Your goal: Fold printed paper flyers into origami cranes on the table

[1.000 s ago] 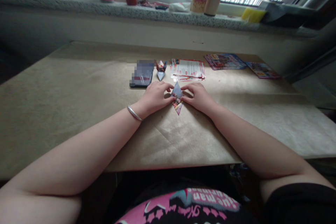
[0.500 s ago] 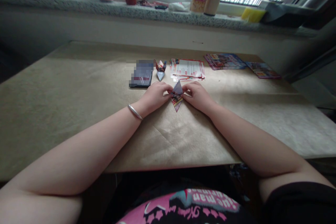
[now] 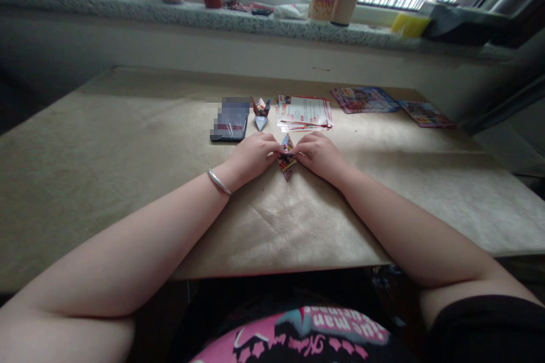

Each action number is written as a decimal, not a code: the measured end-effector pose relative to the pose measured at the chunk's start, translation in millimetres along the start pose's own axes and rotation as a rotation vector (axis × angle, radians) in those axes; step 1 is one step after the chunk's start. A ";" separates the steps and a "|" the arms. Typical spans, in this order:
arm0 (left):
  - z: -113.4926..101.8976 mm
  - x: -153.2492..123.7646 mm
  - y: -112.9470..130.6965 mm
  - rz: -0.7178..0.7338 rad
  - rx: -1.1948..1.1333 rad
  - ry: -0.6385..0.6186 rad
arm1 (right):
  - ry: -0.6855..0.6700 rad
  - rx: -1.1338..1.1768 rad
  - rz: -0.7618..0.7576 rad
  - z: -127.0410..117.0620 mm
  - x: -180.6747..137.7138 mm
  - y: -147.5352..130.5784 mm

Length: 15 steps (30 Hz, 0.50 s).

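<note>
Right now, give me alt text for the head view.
The left hand and right hand pinch a small folded paper piece between them on a paper-covered table. Beyond lie a phone, another folded figure and leaflets.

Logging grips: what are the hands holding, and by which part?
A folded paper piece, pinched across its middle: left hand on its left edge, right hand on its right.
</note>
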<state>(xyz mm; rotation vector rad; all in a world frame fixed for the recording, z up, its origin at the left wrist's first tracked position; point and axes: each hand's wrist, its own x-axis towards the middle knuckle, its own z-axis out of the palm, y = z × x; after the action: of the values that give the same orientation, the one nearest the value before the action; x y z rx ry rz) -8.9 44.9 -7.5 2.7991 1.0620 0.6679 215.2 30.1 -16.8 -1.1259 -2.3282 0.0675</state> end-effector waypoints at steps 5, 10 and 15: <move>-3.2 -1.5 1.7 0.035 0.033 0.000 | -0.036 -0.006 -0.041 -5.0 -0.1 -3.1; -7.7 -2.0 5.4 0.066 0.086 -0.023 | -0.070 -0.049 -0.072 -9.1 0.0 -5.5; -12.1 -2.0 10.7 0.089 0.183 -0.058 | -0.110 -0.076 -0.091 -13.4 0.9 -7.4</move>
<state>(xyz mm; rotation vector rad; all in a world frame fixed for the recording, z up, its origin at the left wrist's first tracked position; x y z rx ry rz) -8.7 34.5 5.0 3.0166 1.0434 0.5188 216.2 23.5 -3.0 -1.0757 -2.4960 0.0072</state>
